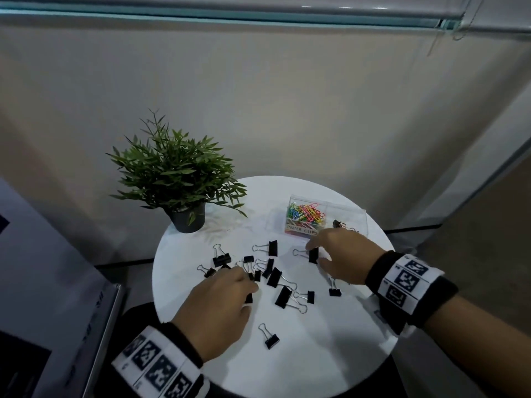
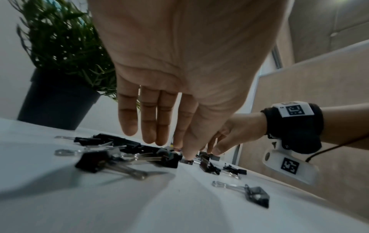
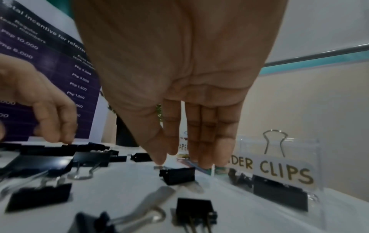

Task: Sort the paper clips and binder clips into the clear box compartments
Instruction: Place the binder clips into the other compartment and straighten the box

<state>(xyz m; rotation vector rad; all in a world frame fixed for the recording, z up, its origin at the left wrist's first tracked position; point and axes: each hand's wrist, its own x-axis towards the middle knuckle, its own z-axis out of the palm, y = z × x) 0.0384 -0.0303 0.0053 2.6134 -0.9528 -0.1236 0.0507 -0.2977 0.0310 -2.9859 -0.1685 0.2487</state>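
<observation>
Several black binder clips (image 1: 275,278) lie scattered over the round white table (image 1: 316,357). My left hand (image 1: 249,282) hovers over the left cluster with straight fingers (image 2: 148,135) pointing down, holding nothing. My right hand (image 1: 314,255) reaches down around one binder clip (image 3: 177,175) that lies flat near the box; thumb and straight fingers (image 3: 205,162) stand on either side of it without gripping. The clear box (image 1: 355,218) stands at the back right. Coloured paper clips (image 1: 306,214) fill its left compartment, and binder clips (image 3: 279,195) sit in the right one.
A potted plant (image 1: 175,173) stands at the table's back left. A printed poster board (image 1: 43,282) leans beside the table on the left. One binder clip (image 1: 271,338) lies alone near the front. The table edge curves close behind both wrists.
</observation>
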